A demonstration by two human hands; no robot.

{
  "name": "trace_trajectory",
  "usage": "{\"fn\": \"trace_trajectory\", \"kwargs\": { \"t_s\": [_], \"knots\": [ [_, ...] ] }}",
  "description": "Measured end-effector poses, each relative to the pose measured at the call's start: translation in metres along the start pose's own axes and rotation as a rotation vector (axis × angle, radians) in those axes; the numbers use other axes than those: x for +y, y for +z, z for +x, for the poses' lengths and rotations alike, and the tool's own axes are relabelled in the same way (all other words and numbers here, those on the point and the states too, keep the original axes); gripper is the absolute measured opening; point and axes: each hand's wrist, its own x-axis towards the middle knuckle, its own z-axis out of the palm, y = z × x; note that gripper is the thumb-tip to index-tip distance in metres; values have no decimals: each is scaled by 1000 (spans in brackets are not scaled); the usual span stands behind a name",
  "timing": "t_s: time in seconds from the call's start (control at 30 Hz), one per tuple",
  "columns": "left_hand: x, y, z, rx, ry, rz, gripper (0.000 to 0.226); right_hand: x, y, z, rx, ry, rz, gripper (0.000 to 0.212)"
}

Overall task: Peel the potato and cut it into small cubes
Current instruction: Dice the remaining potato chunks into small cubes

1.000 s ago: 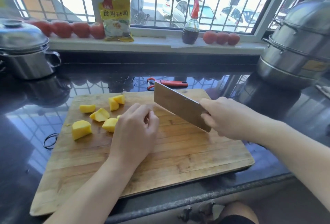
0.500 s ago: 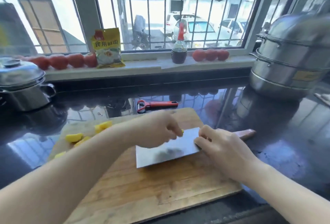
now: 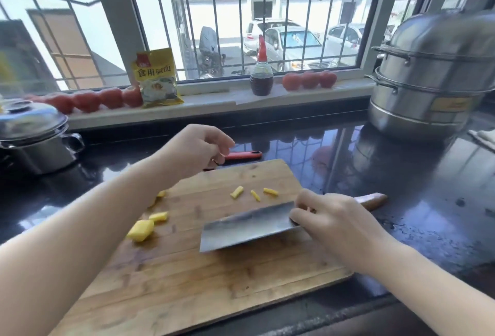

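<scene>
The peeled yellow potato lies in pieces on my pale wooden cutting board (image 3: 187,282): two larger chunks (image 3: 140,230) near the left side, partly behind my forearm, and three thin slivers (image 3: 254,193) toward the far edge; I judge the flesh wet and slippery, firm enough to cut clean, light enough to skid, so I would pin each chunk flat side down, fingertips tucked back. My right hand (image 3: 334,218) pinches the rear of the broad steel cleaver (image 3: 246,226), whose blade lies nearly flat on the board, its wooden handle (image 3: 371,199) poking past my knuckles over the black stone counter (image 3: 428,201); my left hand (image 3: 198,148) hovers above the far edge, fingers loosely curled and holding nothing; behind it lies a red-handled peeler (image 3: 243,155).
</scene>
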Motion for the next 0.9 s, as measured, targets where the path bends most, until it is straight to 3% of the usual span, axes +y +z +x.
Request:
{"fn": "trace_trajectory", "kwargs": {
  "t_s": [0.13, 0.23, 0.33, 0.53, 0.63, 0.73, 0.9],
  "knots": [
    [-37, -50, -26, 89, -41, 252, 30, -19, -15, 22, -35, 114, 109, 19],
    [-63, -73, -45, 7, -124, 594, 23, -32, -32, 51, -130, 273, 247, 6],
    [-76, -61, -60, -160, -118, 845, 18, -37, -42, 78, -288, 427, 295, 13],
    [-79, -23, -61, -133, -18, 1125, 24, -28, -38, 91, -448, 637, 250, 16],
    [-77, -15, -56, -156, -38, 1077, 22, -19, -40, 83, -438, 702, 201, 9],
    [-68, 1, -54, -128, -30, 901, 20, -17, -43, 76, -419, 772, 249, 31],
    [-57, 40, -60, -89, -70, 352, 10, -35, -52, 74, -416, 819, 552, 23]
  ]
}}
